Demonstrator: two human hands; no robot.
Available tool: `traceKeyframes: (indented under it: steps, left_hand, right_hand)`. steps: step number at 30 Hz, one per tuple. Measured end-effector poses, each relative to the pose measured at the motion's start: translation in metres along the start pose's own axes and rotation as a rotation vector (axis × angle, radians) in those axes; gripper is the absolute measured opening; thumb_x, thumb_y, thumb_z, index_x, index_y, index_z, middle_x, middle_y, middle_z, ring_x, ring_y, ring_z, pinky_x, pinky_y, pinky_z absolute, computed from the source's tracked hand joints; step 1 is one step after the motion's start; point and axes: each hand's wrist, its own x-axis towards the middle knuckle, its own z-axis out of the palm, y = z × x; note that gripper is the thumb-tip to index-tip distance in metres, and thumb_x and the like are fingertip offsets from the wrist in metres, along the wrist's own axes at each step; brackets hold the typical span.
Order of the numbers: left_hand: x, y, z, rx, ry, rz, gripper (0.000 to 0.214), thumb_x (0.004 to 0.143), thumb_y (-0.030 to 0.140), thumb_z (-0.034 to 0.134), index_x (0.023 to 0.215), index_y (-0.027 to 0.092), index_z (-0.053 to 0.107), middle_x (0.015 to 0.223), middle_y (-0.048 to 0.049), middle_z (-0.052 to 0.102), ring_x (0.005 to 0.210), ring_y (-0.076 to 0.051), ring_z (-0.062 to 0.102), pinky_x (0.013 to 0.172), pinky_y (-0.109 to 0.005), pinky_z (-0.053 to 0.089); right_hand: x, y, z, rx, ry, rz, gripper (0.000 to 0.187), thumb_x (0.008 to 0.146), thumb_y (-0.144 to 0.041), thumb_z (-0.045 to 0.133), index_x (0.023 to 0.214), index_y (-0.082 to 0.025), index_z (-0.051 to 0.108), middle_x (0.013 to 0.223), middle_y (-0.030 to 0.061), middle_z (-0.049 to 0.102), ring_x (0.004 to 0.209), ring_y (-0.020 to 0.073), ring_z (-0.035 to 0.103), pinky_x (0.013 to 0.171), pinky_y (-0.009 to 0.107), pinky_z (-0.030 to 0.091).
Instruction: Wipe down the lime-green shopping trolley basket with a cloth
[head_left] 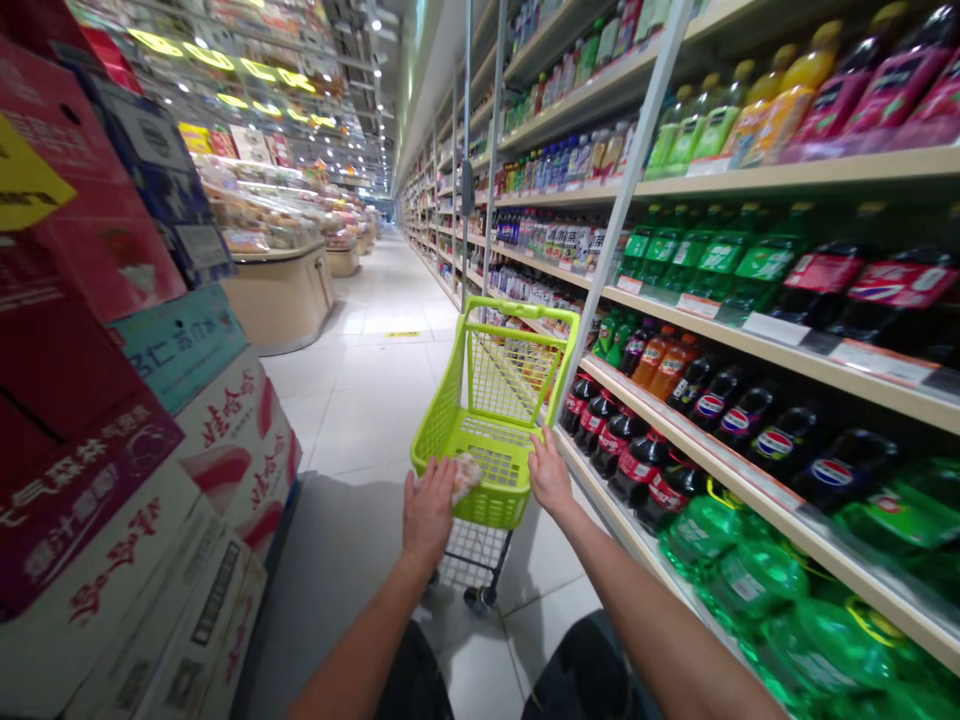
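Note:
A lime-green shopping cart with a lattice basket stands in front of me on the aisle floor. My left hand lies over the basket's near left rim, its fingers bent inward over the edge. Right beside those fingers, inside the basket, is a small pale pinkish package; its contents are too unclear to name. My right hand grips the basket's right rim, with the thumb side up. At the cart's far end rises its green handle.
Shelves of soda bottles run close along the right. Stacked drink cartons crowd the left side. Beyond them stands a rounded display counter with packaged goods. The tiled aisle stretches ahead.

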Motion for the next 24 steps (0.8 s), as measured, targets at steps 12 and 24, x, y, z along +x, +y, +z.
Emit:
traceKeyframes:
  steps: [12,24]
  left_hand:
    - [0.007,0.007,-0.003,-0.02,-0.029,-0.1,0.046,0.081,0.006,0.026,0.121,0.016,0.047,0.125,-0.0115,0.05,0.119,-0.024,0.042,0.099,-0.054,0.025]
    - [0.018,0.072,-0.003,-0.601,-0.039,-0.151,0.056,0.072,0.005,0.035,0.127,0.013,0.036,0.122,-0.0118,0.053,0.113,-0.021,0.048,0.097,-0.043,0.035]
  right_hand:
    - [0.008,0.006,-0.005,-0.012,-0.073,-0.032,0.041,0.083,-0.024,0.034,0.12,-0.015,0.048,0.139,0.01,0.029,0.123,0.023,0.035,0.099,0.039,0.033]
    - [-0.086,-0.035,-0.009,0.364,0.022,-0.089,0.043,0.086,-0.036,0.031,0.121,-0.016,0.046,0.13,0.0098,0.044,0.123,0.0194,0.037,0.102,0.036,0.03]
